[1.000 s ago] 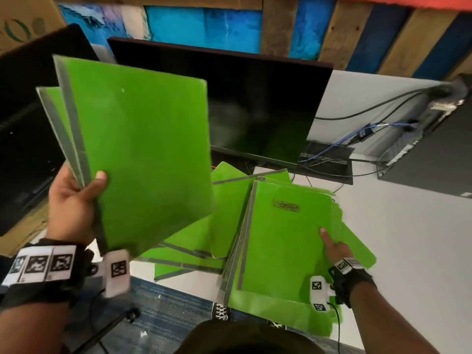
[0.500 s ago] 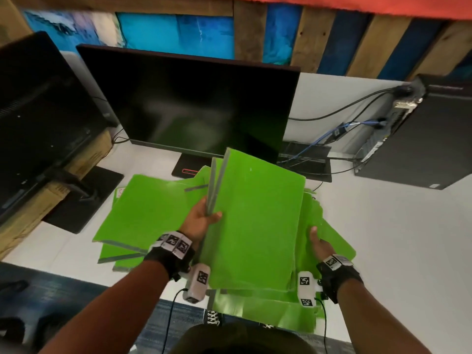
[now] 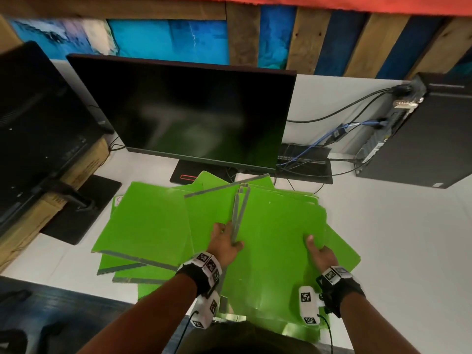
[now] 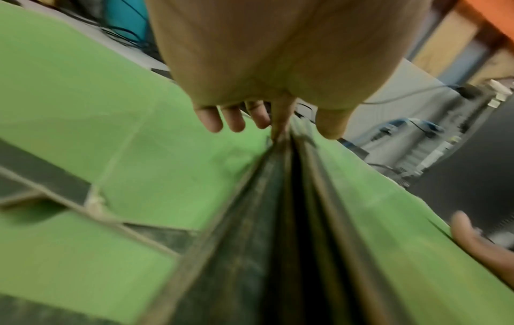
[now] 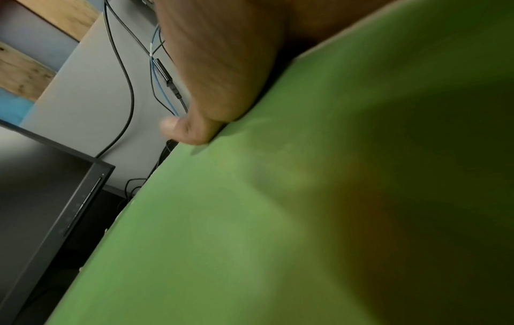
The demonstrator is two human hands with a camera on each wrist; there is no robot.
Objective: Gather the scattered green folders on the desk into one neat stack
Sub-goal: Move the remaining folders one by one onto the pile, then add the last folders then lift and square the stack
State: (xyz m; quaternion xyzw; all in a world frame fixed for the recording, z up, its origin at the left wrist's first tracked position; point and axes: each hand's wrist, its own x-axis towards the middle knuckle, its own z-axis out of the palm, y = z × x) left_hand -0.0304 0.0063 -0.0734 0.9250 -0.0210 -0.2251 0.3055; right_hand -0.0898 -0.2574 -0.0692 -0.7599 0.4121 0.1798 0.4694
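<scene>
matt green card folders (image 3: 275, 233), glossy blk monitor (image 3: 194, 111), rough wood planks (image 3: 301, 39)

The left hand (image 3: 226, 242) has brought its green folders (image 3: 270, 241) down from up high onto the pile (image 3: 143, 226) on the counter (image 3: 396, 238).

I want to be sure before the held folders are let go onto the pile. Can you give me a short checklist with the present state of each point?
1. Left hand grips the spines of the held folders: ok.
2. Right hand steadies the right edge of the folders, thumb on top: ok; its other fingers are hidden.
3. Held folders lie over the right pile: ok, but whether they rest flat on it: cannot tell.
4. Edges of the right pile are aligned: not ok, corners stick out.
5. Loose folders on the left are gathered: not ok, they are fanned out apart.
6. Cables behind are free of the folders: ok.
</scene>
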